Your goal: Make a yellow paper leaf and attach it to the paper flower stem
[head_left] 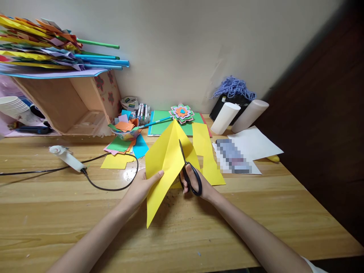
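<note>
Held up over the table is a creased sheet of yellow paper, which my left hand pinches at its left side, thumb on the front face. Black-handled scissors are in my right hand, thumb through one loop and fingers at the other. Their blade lies against the paper's right part, pointing up and away; a slit seems to run from the edge there. Behind the scissors, yellow paper strips lie on the table. A layered paper flower on a blue stick rests beyond the sheet.
At left are a white glue gun with a looping black cord and a bowl of paper scraps. A pink box carries several paper flowers. White rolls, blue yarn and white sheets stand or lie at right.
</note>
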`<state>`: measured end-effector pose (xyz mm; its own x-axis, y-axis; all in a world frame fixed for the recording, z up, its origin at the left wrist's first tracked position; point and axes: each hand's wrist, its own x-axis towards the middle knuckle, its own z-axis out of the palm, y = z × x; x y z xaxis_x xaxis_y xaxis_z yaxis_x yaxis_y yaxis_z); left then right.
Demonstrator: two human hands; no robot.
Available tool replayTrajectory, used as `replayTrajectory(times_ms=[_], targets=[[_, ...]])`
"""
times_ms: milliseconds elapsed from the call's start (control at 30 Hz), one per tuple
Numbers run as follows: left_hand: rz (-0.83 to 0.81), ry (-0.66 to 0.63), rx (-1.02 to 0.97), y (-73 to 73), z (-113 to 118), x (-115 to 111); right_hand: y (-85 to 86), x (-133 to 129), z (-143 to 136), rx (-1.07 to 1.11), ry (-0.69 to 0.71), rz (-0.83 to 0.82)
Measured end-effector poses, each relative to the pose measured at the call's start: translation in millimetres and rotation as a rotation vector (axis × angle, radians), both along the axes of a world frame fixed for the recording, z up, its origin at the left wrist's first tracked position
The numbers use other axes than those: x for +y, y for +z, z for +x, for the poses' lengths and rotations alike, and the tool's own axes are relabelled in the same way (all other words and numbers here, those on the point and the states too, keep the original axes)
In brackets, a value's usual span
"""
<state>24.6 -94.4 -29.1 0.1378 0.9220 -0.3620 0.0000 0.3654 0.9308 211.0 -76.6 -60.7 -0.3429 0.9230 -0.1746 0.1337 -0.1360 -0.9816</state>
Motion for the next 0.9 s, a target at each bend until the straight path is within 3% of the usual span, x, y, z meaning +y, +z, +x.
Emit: replayTrajectory(times_ms=[567,900], targets=[[0.006,-0.033,-0.001,-5.3,1,0,-6.0,2,1,-0.016,-0.064,-0.027],[-0.038,-0.082,-0.022,-7.8,2,-1,9.1,3,1,-0.063,-0.03,-0.02]])
